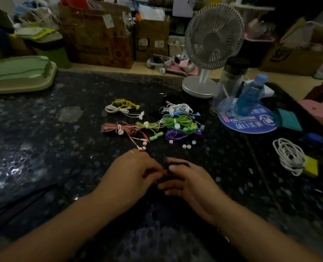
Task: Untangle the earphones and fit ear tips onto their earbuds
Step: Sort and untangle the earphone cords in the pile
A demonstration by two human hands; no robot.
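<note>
My left hand (136, 173) and my right hand (185, 178) meet near the front of the dark speckled table (43, 138). Their curled fingers pinch a small dark earphone (175, 164) between them; its details are blurred. Beyond the hands lie coiled earphones: a pink pair (122, 129), a yellow pair (124, 104), a white pair (119, 110) and a tangled heap of green, blue, white and purple ones (179, 121). Several loose white ear tips (186, 146) lie just in front of the heap.
A desk fan (211, 46) stands at the back right beside a clear bottle (230, 82) and a blue bottle (249, 95) on a round blue mat (251, 125). A white cable coil (289, 156) lies far right, a green tray (18, 74) far left.
</note>
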